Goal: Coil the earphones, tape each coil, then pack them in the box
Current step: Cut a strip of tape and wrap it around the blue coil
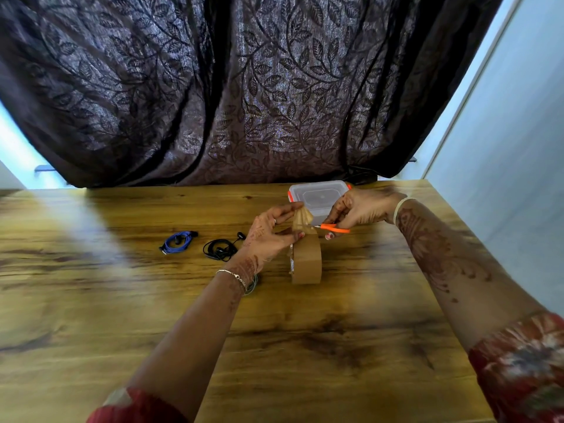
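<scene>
I am at the taping step, cutting a piece off the tape roll (pixel 308 261), which stands on its edge near the middle of the table (pixel 122 300). My left hand (pixel 268 233) pinches the pulled-up strip of tape (pixel 300 219) between thumb and fingers and holds it taut above the roll. My right hand (pixel 363 209) grips the orange scissors (pixel 335 228), whose blades point at the foot of the strip, where it leaves the roll. My hands are close together, one on each side of the strip, with both forearms reaching in from the near edge.

The blue earphones (pixel 178 241) and the black earphones (pixel 219 248) lie coiled side by side to the left of the roll, not touching. I cannot tell whether either bears tape. The box (pixel 317 196) sits lidded toward the far edge, just behind my right hand.

The next move, I judge, calls for a clean snip with the strip kept taut, so it does not fold onto itself, before it goes to a coil.
</scene>
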